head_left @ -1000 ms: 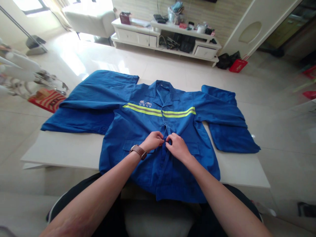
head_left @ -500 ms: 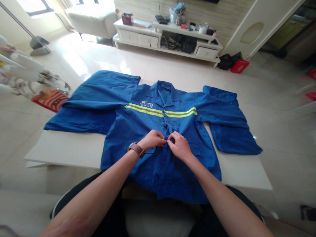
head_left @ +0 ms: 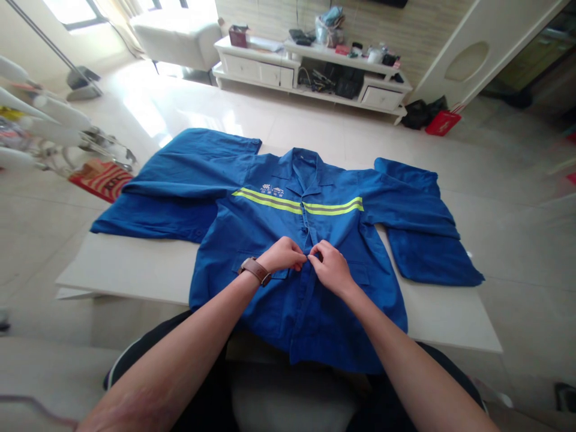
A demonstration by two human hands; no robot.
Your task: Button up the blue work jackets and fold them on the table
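Note:
A blue work jacket [head_left: 270,234] lies face up, its collar at the far end and its sleeves spread to both sides. A yellow and grey reflective stripe crosses the chest, with a white printed logo above it on the left. My left hand [head_left: 284,254], with a brown watch [head_left: 255,271] at the wrist, pinches the front placket at mid-height. Opposite it, my right hand [head_left: 330,264] pinches the other front edge, fingertips meeting those of the left. Above my hands the front gapes a little. Any button between the fingertips is hidden.
Under the jacket is a white table [head_left: 135,270], whose near edge lies close to my legs. A red striped paper bag [head_left: 101,180] stands at left beside white rod-like objects. A white TV cabinet [head_left: 256,72] and a red bag [head_left: 443,122] are at the back.
The whole view has shifted slightly, so everything appears a little farther right. Both hands keep pinching the placket at about the same spot, with only small finger movement.

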